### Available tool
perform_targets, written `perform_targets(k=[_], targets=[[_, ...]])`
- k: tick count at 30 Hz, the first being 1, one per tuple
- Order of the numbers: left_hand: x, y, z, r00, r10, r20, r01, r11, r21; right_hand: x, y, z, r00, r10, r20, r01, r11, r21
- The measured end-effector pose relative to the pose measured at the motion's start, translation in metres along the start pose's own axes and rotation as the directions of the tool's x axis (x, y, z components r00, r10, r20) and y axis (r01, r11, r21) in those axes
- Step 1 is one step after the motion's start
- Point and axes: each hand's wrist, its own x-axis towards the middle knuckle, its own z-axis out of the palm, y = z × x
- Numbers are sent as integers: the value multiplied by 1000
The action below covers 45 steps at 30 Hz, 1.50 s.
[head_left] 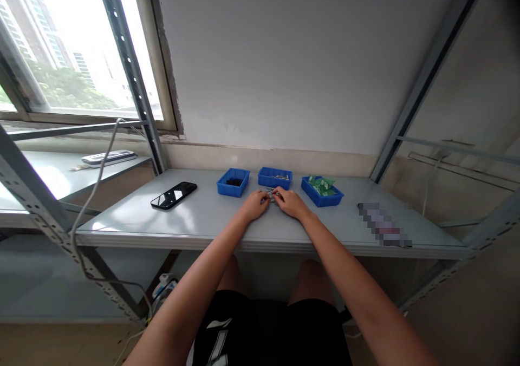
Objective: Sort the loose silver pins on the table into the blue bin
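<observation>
- Pale plastered wall [276,73] rises behind a smooth grey tabletop [211,220].
- Three open blue plastic trays [274,183] line its far side, holding black pieces [234,182] at left, thin silvery pieces [280,177] in the middle and green packets [323,185] at right.
- Glossy black rectangular phone [173,195] lies left of them.
- Bare left hand [255,204] and bare right hand [290,202] rest close together before the middle tray, fingers curled inward; whether they pinch anything cannot be told.
- Small silvery metal parts [270,190] lie between both hands' fingertips, partly hidden.
</observation>
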Motion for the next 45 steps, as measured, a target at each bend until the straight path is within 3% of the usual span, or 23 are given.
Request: perform_targets(k=[24,45], targets=[[-3,9,-8,996,-48,-79,47,999,-15,-1,0,2,994,-12,109,27,990,-141],[-1,2,-4,997,-69,-30,69,998,9,0,-2,0,1000,1,-6,-1,999,-43]])
